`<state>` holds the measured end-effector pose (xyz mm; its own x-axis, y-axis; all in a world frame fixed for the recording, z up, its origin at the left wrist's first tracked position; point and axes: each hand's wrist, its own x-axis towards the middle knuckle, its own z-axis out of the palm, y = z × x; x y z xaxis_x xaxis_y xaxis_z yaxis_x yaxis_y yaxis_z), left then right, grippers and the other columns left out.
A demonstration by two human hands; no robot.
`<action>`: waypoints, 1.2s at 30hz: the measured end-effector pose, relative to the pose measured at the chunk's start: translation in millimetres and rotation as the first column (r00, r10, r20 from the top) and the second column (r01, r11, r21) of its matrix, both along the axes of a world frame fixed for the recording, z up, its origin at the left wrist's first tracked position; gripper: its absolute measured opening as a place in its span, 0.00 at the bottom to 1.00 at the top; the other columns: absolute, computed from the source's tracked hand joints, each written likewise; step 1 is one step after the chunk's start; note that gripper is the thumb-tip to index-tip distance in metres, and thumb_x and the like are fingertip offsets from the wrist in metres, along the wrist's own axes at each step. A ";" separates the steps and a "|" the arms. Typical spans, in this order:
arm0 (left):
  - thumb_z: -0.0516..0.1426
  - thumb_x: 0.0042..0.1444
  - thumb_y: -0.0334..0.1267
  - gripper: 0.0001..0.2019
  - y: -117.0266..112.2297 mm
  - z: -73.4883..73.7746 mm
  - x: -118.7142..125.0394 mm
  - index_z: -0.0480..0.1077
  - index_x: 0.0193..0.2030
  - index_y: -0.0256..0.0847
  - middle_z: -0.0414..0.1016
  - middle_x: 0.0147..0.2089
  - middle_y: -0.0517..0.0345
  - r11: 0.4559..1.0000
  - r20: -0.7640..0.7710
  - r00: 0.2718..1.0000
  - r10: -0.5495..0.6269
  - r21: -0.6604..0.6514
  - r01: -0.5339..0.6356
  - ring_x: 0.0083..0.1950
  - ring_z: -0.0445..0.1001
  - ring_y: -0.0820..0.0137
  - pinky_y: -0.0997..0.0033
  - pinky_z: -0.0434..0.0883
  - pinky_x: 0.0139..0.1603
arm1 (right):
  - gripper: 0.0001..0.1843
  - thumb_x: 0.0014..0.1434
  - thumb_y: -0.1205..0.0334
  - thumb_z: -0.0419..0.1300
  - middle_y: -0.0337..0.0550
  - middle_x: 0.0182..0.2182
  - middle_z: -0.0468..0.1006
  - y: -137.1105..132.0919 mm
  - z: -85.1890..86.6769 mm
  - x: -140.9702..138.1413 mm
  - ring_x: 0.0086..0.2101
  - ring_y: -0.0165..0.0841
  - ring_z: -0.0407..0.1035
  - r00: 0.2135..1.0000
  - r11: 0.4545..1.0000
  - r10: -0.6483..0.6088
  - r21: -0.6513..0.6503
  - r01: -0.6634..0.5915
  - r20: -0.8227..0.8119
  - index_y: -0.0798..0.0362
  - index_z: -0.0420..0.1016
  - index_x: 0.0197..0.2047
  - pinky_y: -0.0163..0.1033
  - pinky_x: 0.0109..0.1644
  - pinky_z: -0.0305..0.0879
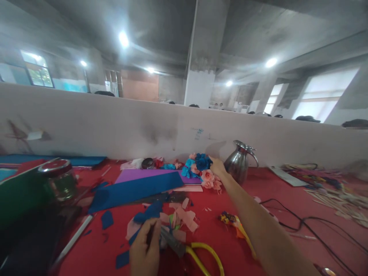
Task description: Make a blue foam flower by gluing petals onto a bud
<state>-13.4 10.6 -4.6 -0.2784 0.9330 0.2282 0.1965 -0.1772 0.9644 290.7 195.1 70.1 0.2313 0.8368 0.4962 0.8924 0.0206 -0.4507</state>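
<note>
At the far side of the table, my right hand (217,168) reaches out with bunched fingers against a dark blue paper flower (202,162). This flower lies in a cluster with lighter blue ones and pink paper flowers (208,178). Close to me, my left hand (146,245) is closed, thumb against the curled fingers; whatever it pinches is hidden. Beside its fingertips are the dark blades of yellow-handled scissors (207,253), lying over paper scraps. Pink paper scraps (186,217) and blue pieces (107,219) are scattered around this hand.
A steel jug (238,163) stands just right of my right hand. Blue paper (138,189) lies over a purple sheet (155,175). To the left are a lidded glass jar (59,180) and a white pen (75,237). Black cables (301,220) and thin sticks (342,203) lie right.
</note>
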 end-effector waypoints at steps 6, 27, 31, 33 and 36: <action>0.57 0.47 0.49 0.16 6.4 -4.4 4.4 0.74 0.38 0.42 0.76 0.34 0.54 1.000 0.017 1.000 0.015 -0.004 -0.015 0.33 0.73 0.63 0.65 0.71 0.34 | 0.22 0.53 0.73 0.52 0.52 0.45 0.77 -63.7 23.2 -11.3 0.45 0.37 0.71 0.997 1.000 0.002 -0.003 -0.002 -0.078 0.58 0.73 0.52 0.39 0.51 0.64; 0.61 0.47 0.39 0.07 -84.9 31.4 -46.3 0.76 0.34 0.42 0.75 0.34 0.55 0.988 -0.433 0.889 -0.152 -0.099 0.121 0.34 0.70 0.65 0.67 0.66 0.37 | 0.25 0.58 0.67 0.54 0.51 0.49 0.73 -286.4 -78.5 -107.8 0.49 0.43 0.68 0.936 0.893 0.335 -0.352 -0.281 0.104 0.50 0.65 0.59 0.46 0.53 0.64; 0.58 0.50 0.33 0.07 -99.1 -4.9 -37.8 0.75 0.37 0.42 0.74 0.41 0.51 0.977 -0.696 0.689 -0.201 -0.191 0.091 0.45 0.71 0.61 0.63 0.65 0.46 | 0.25 0.59 0.70 0.51 0.54 0.51 0.72 -284.5 -84.9 -116.8 0.49 0.43 0.68 0.894 0.868 0.396 -0.402 -0.291 0.208 0.54 0.64 0.60 0.45 0.52 0.64; 0.56 0.52 0.30 0.05 -98.2 -8.8 -32.4 0.73 0.32 0.41 0.74 0.38 0.52 0.970 -0.727 0.648 -0.228 -0.229 0.084 0.41 0.71 0.64 0.66 0.65 0.44 | 0.25 0.59 0.70 0.50 0.55 0.51 0.72 -290.6 -95.4 -116.0 0.51 0.43 0.67 0.885 0.875 0.411 -0.367 -0.315 0.220 0.56 0.64 0.60 0.46 0.53 0.64; 0.53 0.54 0.29 0.07 -90.7 -7.0 -26.5 0.71 0.29 0.41 0.74 0.34 0.54 0.967 -0.680 0.698 -0.223 -0.244 0.072 0.36 0.72 0.67 0.68 0.66 0.39 | 0.23 0.61 0.67 0.47 0.54 0.49 0.73 -306.9 -111.7 -107.2 0.50 0.43 0.68 0.918 0.917 0.347 -0.275 -0.290 0.190 0.56 0.65 0.59 0.48 0.53 0.66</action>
